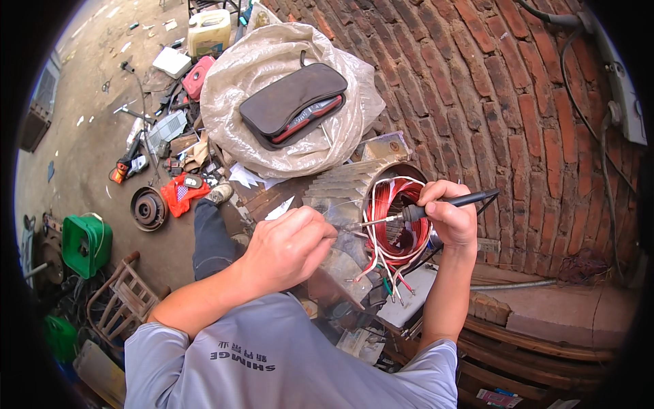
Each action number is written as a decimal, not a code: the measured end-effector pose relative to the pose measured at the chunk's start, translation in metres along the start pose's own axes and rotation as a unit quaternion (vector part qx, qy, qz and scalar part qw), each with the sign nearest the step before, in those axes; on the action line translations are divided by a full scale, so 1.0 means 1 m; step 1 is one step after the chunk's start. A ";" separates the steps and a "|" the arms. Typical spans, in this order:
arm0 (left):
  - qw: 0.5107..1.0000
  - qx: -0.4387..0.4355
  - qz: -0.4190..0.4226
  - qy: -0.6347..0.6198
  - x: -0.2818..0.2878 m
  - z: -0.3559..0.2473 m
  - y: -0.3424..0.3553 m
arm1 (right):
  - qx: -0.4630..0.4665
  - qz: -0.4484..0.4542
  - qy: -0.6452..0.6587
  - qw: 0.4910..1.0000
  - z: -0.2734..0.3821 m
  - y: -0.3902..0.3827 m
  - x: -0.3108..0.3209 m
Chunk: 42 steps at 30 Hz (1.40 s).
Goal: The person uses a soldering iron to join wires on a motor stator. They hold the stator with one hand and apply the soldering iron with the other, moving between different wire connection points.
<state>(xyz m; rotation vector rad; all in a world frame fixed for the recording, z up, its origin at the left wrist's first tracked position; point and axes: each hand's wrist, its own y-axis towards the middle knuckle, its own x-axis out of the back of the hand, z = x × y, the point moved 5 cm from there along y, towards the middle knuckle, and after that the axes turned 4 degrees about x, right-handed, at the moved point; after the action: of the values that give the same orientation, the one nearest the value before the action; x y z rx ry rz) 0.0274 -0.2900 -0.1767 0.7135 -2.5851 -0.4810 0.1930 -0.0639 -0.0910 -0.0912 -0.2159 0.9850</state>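
A soldering iron [446, 206] with a black handle is gripped in my right hand [449, 217]. Its metal tip points left, close to the fingertips of my left hand [289, 247]. Those fingers are closed in a pinch; what lies between them is too small to make out, though a thin pale strand shows nearby. Below the iron sits a finned motor housing [344, 183] with red copper windings [388, 238] inside its round opening. White, red and green lead wires [390, 281] spill from the windings toward me.
A dark zippered tool case [293, 102] lies on a plastic-wrapped round object [228, 82]. A brick wall [490, 102] rises at right. Across the left floor are scattered tools, a round metal part [148, 208], an orange-red bag [180, 194] and a green bucket [87, 245].
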 end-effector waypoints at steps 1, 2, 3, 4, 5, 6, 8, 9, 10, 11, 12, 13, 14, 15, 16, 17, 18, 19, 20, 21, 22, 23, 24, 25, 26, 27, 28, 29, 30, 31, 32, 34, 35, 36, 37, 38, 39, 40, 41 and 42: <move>1.000 -0.001 0.000 0.002 0.000 0.000 0.000 | 0.001 0.000 -0.002 1.000 0.000 0.000 0.000; 1.000 -0.001 -0.001 0.005 0.000 0.000 0.000 | 0.002 0.001 -0.005 1.000 0.001 0.000 -0.001; 1.000 -0.002 -0.001 0.007 0.000 0.000 0.000 | 0.004 0.003 -0.008 1.000 0.001 0.000 -0.002; 1.000 -0.002 -0.001 0.010 0.000 -0.001 0.000 | 0.005 0.004 -0.012 1.000 0.002 -0.001 -0.002; 1.000 -0.001 -0.001 0.013 0.000 -0.001 0.000 | 0.007 0.006 -0.015 1.000 0.003 -0.001 -0.003; 1.000 -0.001 -0.001 0.016 0.000 -0.001 0.000 | 0.008 0.006 -0.015 1.000 0.003 -0.001 -0.003; 1.000 -0.002 0.002 0.020 -0.001 0.000 -0.001 | 0.008 0.006 -0.014 1.000 0.003 -0.002 -0.005; 1.000 -0.002 0.003 0.022 -0.001 0.001 -0.002 | 0.008 0.005 -0.016 1.000 0.004 -0.002 -0.005; 1.000 0.003 0.006 0.021 0.000 0.000 -0.002 | 0.007 0.004 -0.017 1.000 0.004 -0.002 -0.006; 1.000 0.009 0.008 0.020 0.001 0.000 -0.002 | 0.007 0.003 -0.019 1.000 0.005 -0.002 -0.006; 1.000 0.015 0.011 0.020 0.001 -0.001 -0.003 | 0.008 0.002 -0.020 1.000 0.005 -0.002 -0.006; 1.000 0.016 0.009 0.021 0.002 0.000 -0.003 | 0.010 0.001 -0.021 1.000 0.005 -0.002 -0.006; 1.000 0.017 0.007 0.022 0.002 0.000 -0.003 | 0.011 0.000 -0.022 1.000 0.005 -0.002 -0.006; 1.000 0.019 0.005 0.024 0.002 0.000 -0.003 | 0.011 -0.002 -0.022 1.000 0.004 -0.002 -0.006; 1.000 0.018 0.003 0.023 0.002 0.000 -0.003 | 0.010 -0.004 -0.021 1.000 0.004 -0.002 -0.005; 1.000 0.017 0.001 0.022 0.002 0.000 -0.003 | 0.010 -0.005 -0.021 1.000 0.004 -0.002 -0.005; 1.000 0.016 -0.001 0.022 0.003 -0.001 -0.003 | 0.010 -0.004 -0.019 1.000 0.003 -0.002 -0.005; 1.000 0.016 -0.003 0.019 0.003 -0.001 -0.003 | 0.011 -0.004 -0.017 1.000 0.002 -0.002 -0.004; 1.000 0.015 -0.005 0.016 0.003 -0.001 -0.002 | 0.011 -0.003 -0.014 1.000 0.002 -0.002 -0.004; 1.000 0.015 -0.007 0.014 0.002 0.000 -0.002 | 0.012 -0.003 -0.015 1.000 0.002 -0.002 -0.004; 1.000 0.015 -0.007 0.015 0.002 0.000 -0.002 | 0.013 -0.003 -0.015 1.000 0.003 -0.002 -0.005; 1.000 0.014 -0.008 0.016 0.002 0.000 -0.002 | 0.014 -0.004 -0.015 1.000 0.003 -0.002 -0.006; 1.000 0.014 -0.008 0.018 0.002 0.000 -0.002 | 0.016 -0.002 -0.014 1.000 0.003 -0.002 -0.006; 1.000 0.015 -0.008 0.018 0.002 0.000 -0.002 | 0.017 -0.001 -0.013 1.000 0.003 -0.002 -0.006; 1.000 0.015 -0.008 0.019 0.002 -0.001 -0.002 | 0.018 0.001 -0.012 1.000 0.003 -0.002 -0.006; 1.000 0.016 -0.008 0.020 0.003 -0.001 -0.002 | 0.024 0.000 -0.012 1.000 0.004 -0.002 -0.006; 1.000 0.017 -0.009 0.020 0.003 0.000 -0.002 | 0.029 -0.002 -0.011 1.000 0.004 -0.001 -0.006; 1.000 0.018 -0.009 0.020 0.003 0.000 -0.002 | 0.035 -0.003 -0.011 0.999 0.004 -0.001 -0.006; 1.000 0.020 -0.010 0.019 0.003 0.001 -0.002 | 0.031 -0.003 -0.009 0.999 0.004 -0.001 -0.006; 1.000 0.021 -0.009 0.018 0.003 0.001 -0.002 | 0.027 -0.002 -0.008 1.000 0.005 -0.001 -0.007; 1.000 0.022 -0.007 0.018 0.003 0.001 -0.002 | 0.023 -0.002 -0.006 1.000 0.005 -0.001 -0.007; 1.000 0.022 -0.008 0.016 0.003 0.002 -0.002 | 0.023 -0.007 -0.007 1.000 0.004 -0.002 -0.006; 1.000 0.022 -0.009 0.016 0.003 0.002 -0.002 | 0.024 -0.010 -0.007 1.000 0.003 -0.002 -0.006; 1.000 0.022 -0.010 0.015 0.003 0.003 -0.002 | 0.026 -0.010 -0.009 1.000 0.003 -0.001 -0.006; 1.000 0.021 -0.014 0.015 0.002 0.003 -0.002 | 0.027 -0.011 -0.012 0.999 0.003 -0.001 -0.005; 0.999 0.021 -0.019 0.016 0.002 0.003 -0.002 | 0.029 -0.011 -0.014 0.999 0.002 -0.001 -0.005; 0.999 0.020 -0.022 0.016 0.002 0.003 -0.002 | 0.028 -0.011 -0.013 0.999 0.002 -0.001 -0.005; 0.999 0.020 -0.022 0.017 0.001 0.004 -0.002 | 0.026 -0.012 -0.013 1.000 0.003 -0.001 -0.006; 0.999 0.020 -0.021 0.018 0.001 0.004 -0.002 | 0.025 -0.012 -0.012 1.000 0.003 -0.002 -0.006; 0.999 0.020 -0.020 0.019 0.001 0.004 -0.002 | 0.023 -0.010 -0.011 1.000 0.003 -0.002 -0.006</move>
<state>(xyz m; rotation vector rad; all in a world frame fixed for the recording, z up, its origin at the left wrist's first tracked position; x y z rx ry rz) 0.0254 -0.2912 -0.1806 0.7815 -2.5560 -0.4264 0.1907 -0.0697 -0.0890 -0.0353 -0.2134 0.9702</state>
